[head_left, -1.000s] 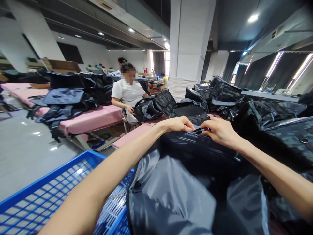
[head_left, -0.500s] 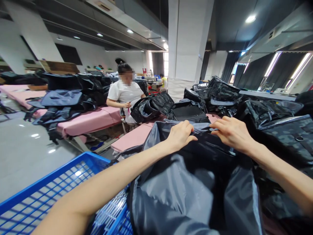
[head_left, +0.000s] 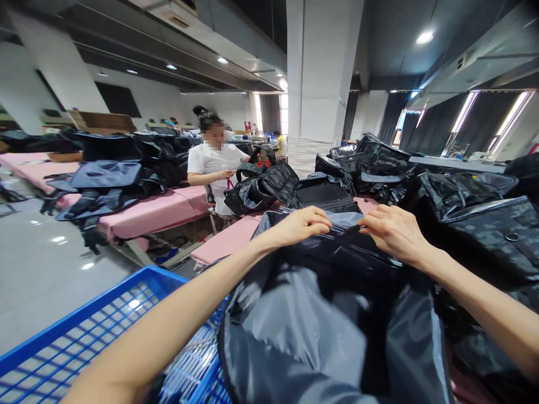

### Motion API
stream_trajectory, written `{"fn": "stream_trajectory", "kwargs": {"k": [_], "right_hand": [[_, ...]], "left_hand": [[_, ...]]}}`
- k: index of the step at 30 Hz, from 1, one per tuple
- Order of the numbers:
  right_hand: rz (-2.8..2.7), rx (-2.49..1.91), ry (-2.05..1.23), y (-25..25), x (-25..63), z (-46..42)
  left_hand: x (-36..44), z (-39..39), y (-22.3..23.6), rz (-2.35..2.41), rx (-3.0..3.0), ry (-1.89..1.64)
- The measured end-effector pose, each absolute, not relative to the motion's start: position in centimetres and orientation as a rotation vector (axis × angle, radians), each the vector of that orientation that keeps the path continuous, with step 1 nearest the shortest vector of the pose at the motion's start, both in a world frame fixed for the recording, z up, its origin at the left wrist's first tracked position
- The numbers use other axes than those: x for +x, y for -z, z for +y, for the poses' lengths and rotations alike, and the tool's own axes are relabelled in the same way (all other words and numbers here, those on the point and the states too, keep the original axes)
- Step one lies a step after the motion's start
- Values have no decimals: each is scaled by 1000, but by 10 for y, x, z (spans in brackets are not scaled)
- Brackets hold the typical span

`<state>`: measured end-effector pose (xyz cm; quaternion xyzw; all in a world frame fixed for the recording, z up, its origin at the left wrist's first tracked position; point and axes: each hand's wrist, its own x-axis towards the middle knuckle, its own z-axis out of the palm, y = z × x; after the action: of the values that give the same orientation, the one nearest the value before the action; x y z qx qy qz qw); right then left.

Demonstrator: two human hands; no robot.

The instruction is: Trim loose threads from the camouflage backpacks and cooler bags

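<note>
In front of me lies an open black bag (head_left: 303, 314) with a shiny grey lining, its mouth facing me. My left hand (head_left: 306, 223) pinches the bag's far edge, fingers pressed together near a zipper seam. A short way to the right, my right hand (head_left: 387, 227) is closed on the same edge, thumb against fingers. Between the two hands a strip of grey lining (head_left: 343, 220) shows. My fingertips partly hide what lies under them on the edge.
A blue plastic basket (head_left: 147, 275) stands at lower left. Camouflage bags (head_left: 475, 224) are heaped on the right. Across the pink-covered table (head_left: 227, 238), a co-worker in a white shirt (head_left: 214, 163) handles another dark bag (head_left: 263, 185). A white pillar (head_left: 322, 73) rises behind.
My left hand has shifted slightly left along the bag's edge, and its thumb has drawn in against the fingers. The co-worker's arm now reaches further over the dark bag.
</note>
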<state>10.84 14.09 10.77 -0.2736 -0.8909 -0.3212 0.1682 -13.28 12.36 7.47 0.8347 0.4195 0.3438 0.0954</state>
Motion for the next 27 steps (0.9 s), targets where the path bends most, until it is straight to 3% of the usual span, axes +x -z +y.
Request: {"fn": "stream_trajectory", "kwargs": {"k": [4,11,17,27], "right_hand": [[-2505,-743,926,-102,100,142],[-2535,-693,1075,-102,81,146],[-2536,-709,1038,-104,78,151],[-2504,-719,865,-101,68,158]], "left_hand": [[-144,133,-77,1523,2483,-1103],[-142,145,-94,1877,2476,-649],[-147,158,-110,1767,2327,-415],[-150,161,-108,1630,2238,-506]]}}
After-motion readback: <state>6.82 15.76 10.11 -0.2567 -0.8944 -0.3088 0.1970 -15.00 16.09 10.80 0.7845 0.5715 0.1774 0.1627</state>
